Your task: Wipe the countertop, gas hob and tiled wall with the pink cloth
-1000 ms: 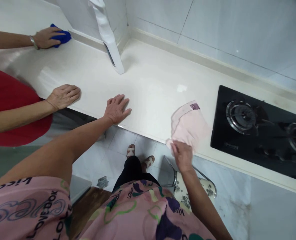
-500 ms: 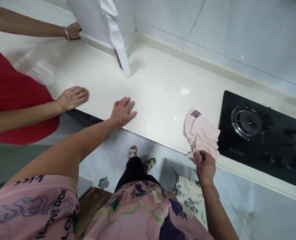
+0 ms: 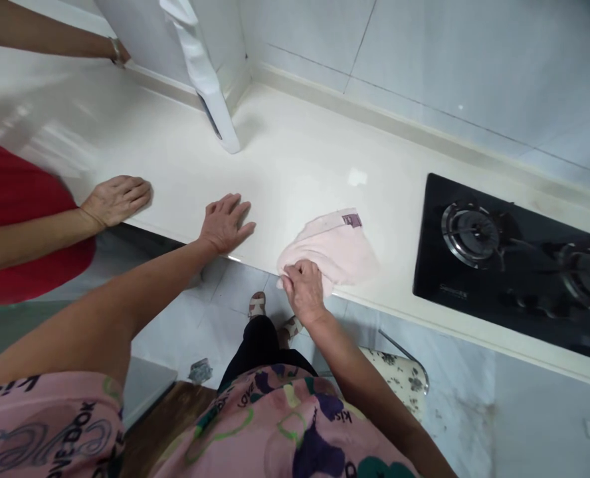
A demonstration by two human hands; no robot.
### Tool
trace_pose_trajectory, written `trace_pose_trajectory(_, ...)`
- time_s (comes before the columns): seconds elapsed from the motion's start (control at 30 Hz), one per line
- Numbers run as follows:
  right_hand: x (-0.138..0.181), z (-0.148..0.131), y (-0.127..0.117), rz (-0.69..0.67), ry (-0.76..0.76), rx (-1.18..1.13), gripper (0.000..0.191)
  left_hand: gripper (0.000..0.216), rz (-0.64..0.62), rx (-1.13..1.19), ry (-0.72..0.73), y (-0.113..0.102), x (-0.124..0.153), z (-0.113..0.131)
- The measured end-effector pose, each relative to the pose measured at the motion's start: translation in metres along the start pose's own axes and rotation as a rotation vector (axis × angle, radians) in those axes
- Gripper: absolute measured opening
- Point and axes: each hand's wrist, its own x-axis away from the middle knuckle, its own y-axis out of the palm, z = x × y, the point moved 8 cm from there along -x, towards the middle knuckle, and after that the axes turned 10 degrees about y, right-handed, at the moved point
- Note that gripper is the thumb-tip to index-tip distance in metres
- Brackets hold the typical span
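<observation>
Notably, a pink cloth (image 3: 329,249) bears a purple label (image 3: 352,220).

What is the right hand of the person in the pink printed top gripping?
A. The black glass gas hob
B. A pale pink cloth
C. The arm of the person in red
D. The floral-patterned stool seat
B: the right hand has its fingers closed on the near edge of the pale pink cloth, which lies on the cream stone countertop.
</observation>
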Motion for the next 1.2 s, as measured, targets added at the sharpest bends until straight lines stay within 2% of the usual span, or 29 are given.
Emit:
trace_pose_trajectory(0.07, 0.008, 0.012, -0.008, 0.025, 0.02, 0.018, 0.023, 0.065, 0.008, 0.011, 0.008, 0.002, 0.0, -0.002)
trace_pose_trajectory(0.13, 0.025, 0.04, -0.021, 0.065, 0.057, 0.038, 0.022, 0.068, 0.012, 0.023, 0.017, 0.003, -0.001, -0.002)
trace_pose_trajectory(0.23, 0.061, 0.114, -0.052, 0.161, 0.14, 0.057, 0.025, 0.07, 0.021, 0.036, 0.019, 0.003, -0.001, -0.002)
trace_pose_trajectory(0.37, 0.108, 0.244, -0.111, 0.292, 0.294, 0.148, 0.027, 0.067, 0.022, 0.041, 0.018, 0.001, 0.0, 0.0)
trace_pose_trajectory(0.43, 0.126, 0.299, -0.143, 0.377, 0.36, 0.209, 0.026, 0.064, 0.02, 0.03, 0.018, 0.0, 0.0, 0.0)
trace_pose_trajectory(0.5, 0.138, 0.336, -0.168, 0.444, 0.416, 0.241, 0.027, 0.061, 0.015, 0.019, 0.014, 0.0, 0.0, 0.001)
trace_pose_trajectory(0.57, 0.144, 0.348, -0.177, 0.488, 0.451, 0.259, 0.029, 0.06, 0.011, 0.02, 0.008, 0.0, -0.001, 0.001)
trace_pose_trajectory(0.63, 0.144, 0.336, -0.168, 0.484, 0.454, 0.272, 0.028, 0.061, 0.014, 0.028, 0.005, 0.0, 0.0, 0.003)
trace_pose_trajectory(0.7, 0.137, 0.304, -0.146, 0.44, 0.43, 0.275, 0.024, 0.061, 0.02, 0.037, 0.005, -0.001, 0.0, 0.004)
trace_pose_trajectory(0.77, 0.126, 0.258, -0.118, 0.384, 0.383, 0.254, 0.022, 0.061, 0.02, 0.041, 0.007, -0.002, 0.0, 0.005)
trace_pose_trajectory(0.93, 0.076, 0.12, -0.057, 0.252, 0.169, 0.076, 0.024, 0.063, 0.002, 0.017, 0.01, -0.002, 0.0, 0.005)
trace_pose_trajectory(1.03, 0.042, 0.058, -0.028, 0.129, 0.075, -0.003, 0.027, 0.063, 0.005, -0.011, 0.01, -0.003, 0.0, 0.005)
trace_pose_trajectory(1.13, 0.02, 0.025, -0.01, 0.002, -0.004, -0.008, 0.026, 0.063, 0.006, -0.018, 0.004, -0.004, 0.0, 0.005)
trace_pose_trajectory(1.2, 0.016, 0.027, -0.009, -0.022, -0.018, 0.007, 0.022, 0.063, 0.002, -0.014, 0.001, -0.004, 0.001, 0.004)
